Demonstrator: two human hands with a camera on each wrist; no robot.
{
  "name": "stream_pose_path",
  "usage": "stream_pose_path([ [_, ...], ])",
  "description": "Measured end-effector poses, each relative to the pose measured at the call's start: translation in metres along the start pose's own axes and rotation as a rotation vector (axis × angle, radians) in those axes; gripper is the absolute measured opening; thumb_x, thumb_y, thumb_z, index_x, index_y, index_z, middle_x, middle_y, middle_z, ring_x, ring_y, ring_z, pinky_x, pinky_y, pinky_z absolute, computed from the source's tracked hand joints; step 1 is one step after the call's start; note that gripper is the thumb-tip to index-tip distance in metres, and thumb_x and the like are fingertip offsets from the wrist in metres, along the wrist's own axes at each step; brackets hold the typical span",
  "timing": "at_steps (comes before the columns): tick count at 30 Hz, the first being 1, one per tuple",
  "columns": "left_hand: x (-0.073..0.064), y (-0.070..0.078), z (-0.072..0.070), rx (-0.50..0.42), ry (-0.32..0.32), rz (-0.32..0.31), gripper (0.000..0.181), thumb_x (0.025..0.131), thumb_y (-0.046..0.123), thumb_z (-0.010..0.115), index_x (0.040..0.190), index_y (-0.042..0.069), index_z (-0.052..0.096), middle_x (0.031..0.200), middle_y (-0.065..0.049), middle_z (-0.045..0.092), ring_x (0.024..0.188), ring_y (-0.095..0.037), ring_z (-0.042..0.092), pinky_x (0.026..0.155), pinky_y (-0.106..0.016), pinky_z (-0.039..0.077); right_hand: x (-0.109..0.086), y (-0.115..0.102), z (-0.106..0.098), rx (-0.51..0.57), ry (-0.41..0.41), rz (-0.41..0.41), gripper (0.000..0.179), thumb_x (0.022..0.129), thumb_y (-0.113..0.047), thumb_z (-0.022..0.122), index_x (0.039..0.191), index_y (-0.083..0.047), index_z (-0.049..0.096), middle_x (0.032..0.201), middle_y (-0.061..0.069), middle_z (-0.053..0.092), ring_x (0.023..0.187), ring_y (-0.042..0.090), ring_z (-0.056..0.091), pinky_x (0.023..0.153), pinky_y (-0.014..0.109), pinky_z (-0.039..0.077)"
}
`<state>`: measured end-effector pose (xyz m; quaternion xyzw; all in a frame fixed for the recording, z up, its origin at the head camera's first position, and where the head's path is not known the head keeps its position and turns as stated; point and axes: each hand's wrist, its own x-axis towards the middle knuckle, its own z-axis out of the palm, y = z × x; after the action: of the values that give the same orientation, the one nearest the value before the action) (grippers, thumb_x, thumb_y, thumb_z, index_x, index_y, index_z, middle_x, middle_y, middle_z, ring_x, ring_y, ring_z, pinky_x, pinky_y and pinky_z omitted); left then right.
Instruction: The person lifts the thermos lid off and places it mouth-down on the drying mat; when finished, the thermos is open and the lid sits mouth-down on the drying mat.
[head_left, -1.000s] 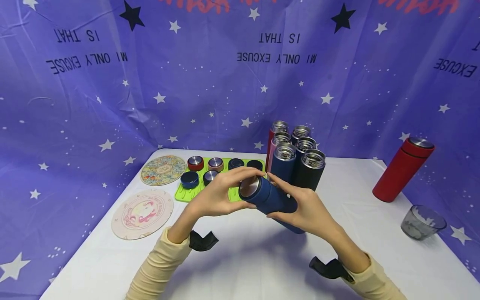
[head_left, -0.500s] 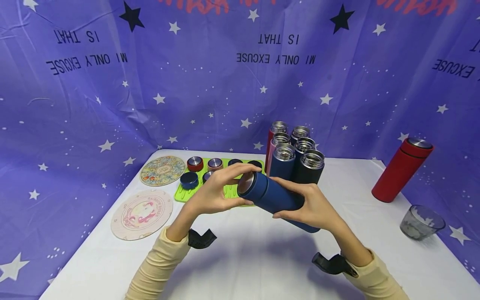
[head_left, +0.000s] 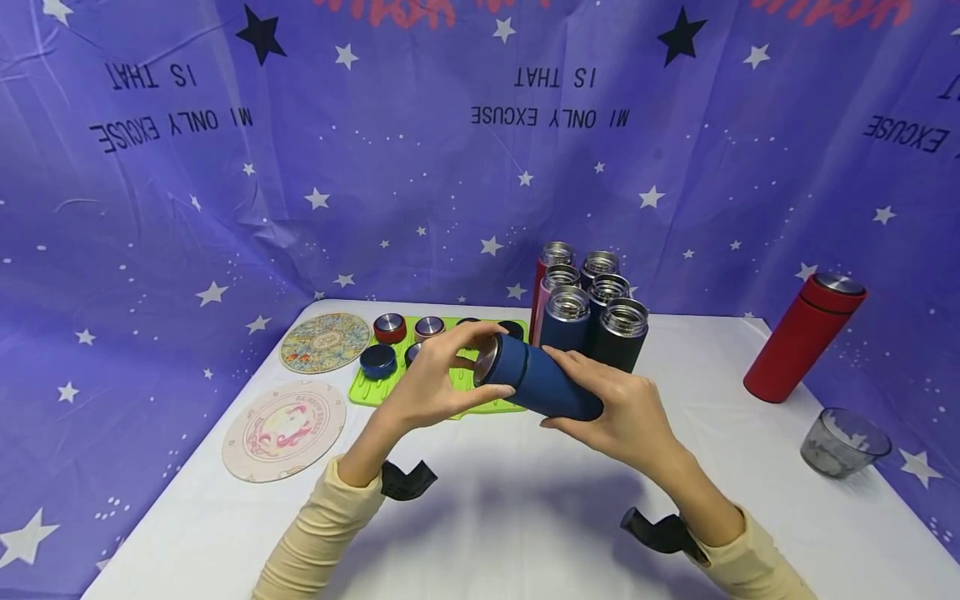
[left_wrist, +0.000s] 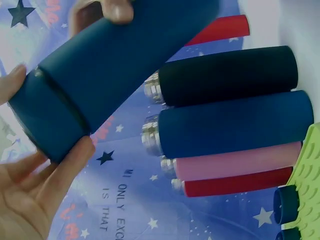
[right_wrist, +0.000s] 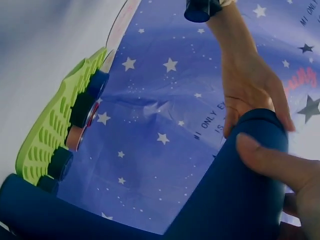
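Note:
A dark blue thermos bottle (head_left: pixel 555 385) is held tilted above the front of the table, its lid end pointing left. My left hand (head_left: pixel 431 379) pinches the steel-topped lid (head_left: pixel 513 358) between thumb and fingers. My right hand (head_left: pixel 626 408) grips the body farther down, covering part of it. In the left wrist view a dark seam (left_wrist: pixel 62 100) runs between lid and body. The right wrist view has the right thumb (right_wrist: pixel 265 157) lying along the bottle near that seam, with the left hand (right_wrist: pixel 252 82) beyond at the lid.
Several lidless thermos bottles (head_left: pixel 567 321) stand grouped behind my hands. Loose lids (head_left: pixel 378 361) sit on a green mat (head_left: pixel 367 390), with two round placemats (head_left: pixel 285 429) to its left. On the right are a capped red thermos (head_left: pixel 802 342) and a glass cup (head_left: pixel 843 446).
The blue thermos has swung so that its lower end is raised and no longer shows below the right hand. My left thumb has shifted onto the lid's near side.

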<state>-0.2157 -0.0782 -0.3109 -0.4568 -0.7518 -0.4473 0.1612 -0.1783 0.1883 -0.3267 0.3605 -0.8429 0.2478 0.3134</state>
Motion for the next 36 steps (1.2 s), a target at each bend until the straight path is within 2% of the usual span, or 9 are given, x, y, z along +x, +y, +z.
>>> stream_pose_path([
  [3, -0.001, 0.001, 0.001, -0.013, 0.005, -0.087, 0.058, 0.078, 0.027, 0.083, 0.127, 0.011, 0.055, 0.113, -0.002, 0.061, 0.096, -0.013, 0.061, 0.076, -0.024, 0.056, 0.0, -0.003, 0.0, -0.077, 0.026, -0.022, 0.086, 0.059, -0.038, 0.092, 0.136, -0.02, 0.057, 0.118, 0.006, 0.067, 0.1, 0.024, 0.067, 0.07, 0.044, 0.058],
  [6, -0.001, -0.001, -0.001, -0.028, -0.042, -0.088, 0.059, 0.077, 0.028, 0.083, 0.127, 0.013, 0.055, 0.119, 0.0, 0.058, 0.1, -0.012, 0.06, 0.08, -0.025, 0.056, 0.0, -0.002, 0.0, -0.068, 0.004, -0.016, 0.085, 0.058, -0.038, 0.092, 0.135, -0.02, 0.059, 0.116, 0.007, 0.068, 0.1, 0.024, 0.067, 0.071, 0.043, 0.058],
  [13, 0.0, -0.005, -0.007, -0.023, -0.153, 0.116, 0.063, 0.075, 0.021, 0.085, 0.13, 0.011, 0.058, 0.133, -0.003, 0.055, 0.123, -0.018, 0.05, 0.096, -0.034, 0.049, -0.001, 0.004, -0.005, 0.078, -0.144, 0.081, 0.084, 0.06, -0.043, 0.091, 0.135, -0.023, 0.059, 0.115, 0.0, 0.068, 0.091, 0.014, 0.067, 0.072, 0.036, 0.056],
  [18, 0.002, -0.005, -0.008, -0.042, -0.173, 0.178, 0.06, 0.073, 0.016, 0.086, 0.127, 0.009, 0.061, 0.134, -0.009, 0.055, 0.127, -0.021, 0.047, 0.101, -0.037, 0.045, -0.001, 0.006, -0.009, 0.134, -0.182, 0.127, 0.083, 0.061, -0.048, 0.089, 0.135, -0.025, 0.059, 0.114, -0.002, 0.068, 0.089, 0.012, 0.065, 0.073, 0.035, 0.055],
  [23, 0.002, -0.005, -0.008, -0.053, -0.137, 0.135, 0.06, 0.072, 0.017, 0.087, 0.126, 0.01, 0.062, 0.131, -0.009, 0.057, 0.122, -0.021, 0.052, 0.088, -0.033, 0.054, -0.001, 0.006, -0.006, 0.083, -0.135, 0.076, 0.084, 0.06, -0.043, 0.091, 0.135, -0.024, 0.059, 0.116, 0.0, 0.068, 0.092, 0.015, 0.067, 0.074, 0.037, 0.056],
  [26, 0.001, -0.006, -0.007, -0.062, -0.102, 0.078, 0.06, 0.072, 0.02, 0.087, 0.126, 0.012, 0.061, 0.126, -0.005, 0.06, 0.114, -0.018, 0.056, 0.08, -0.029, 0.056, -0.001, 0.004, -0.003, 0.023, -0.087, 0.045, 0.084, 0.059, -0.04, 0.092, 0.135, -0.023, 0.059, 0.117, 0.003, 0.068, 0.098, 0.019, 0.067, 0.075, 0.039, 0.056],
  [31, 0.0, -0.007, -0.004, -0.056, -0.032, -0.053, 0.055, 0.075, 0.024, 0.084, 0.124, 0.013, 0.062, 0.114, 0.0, 0.063, 0.093, -0.015, 0.062, 0.068, -0.025, 0.058, 0.0, 0.001, 0.001, -0.091, -0.022, -0.002, 0.084, 0.06, -0.038, 0.092, 0.136, -0.022, 0.058, 0.118, 0.005, 0.067, 0.103, 0.024, 0.066, 0.075, 0.044, 0.057],
  [34, 0.0, -0.006, -0.003, -0.05, -0.023, -0.103, 0.053, 0.078, 0.025, 0.083, 0.124, 0.014, 0.061, 0.112, 0.001, 0.063, 0.089, -0.014, 0.062, 0.067, -0.025, 0.058, 0.0, 0.001, 0.002, -0.133, -0.011, -0.022, 0.085, 0.061, -0.038, 0.091, 0.137, -0.021, 0.057, 0.119, 0.005, 0.067, 0.103, 0.025, 0.066, 0.074, 0.045, 0.057],
  [36, 0.0, -0.006, -0.003, -0.044, -0.045, -0.095, 0.055, 0.078, 0.026, 0.083, 0.126, 0.014, 0.06, 0.117, 0.001, 0.062, 0.095, -0.013, 0.062, 0.073, -0.025, 0.057, 0.0, 0.002, 0.001, -0.123, -0.019, -0.017, 0.085, 0.06, -0.038, 0.091, 0.136, -0.021, 0.057, 0.119, 0.005, 0.067, 0.103, 0.025, 0.066, 0.075, 0.045, 0.057],
])
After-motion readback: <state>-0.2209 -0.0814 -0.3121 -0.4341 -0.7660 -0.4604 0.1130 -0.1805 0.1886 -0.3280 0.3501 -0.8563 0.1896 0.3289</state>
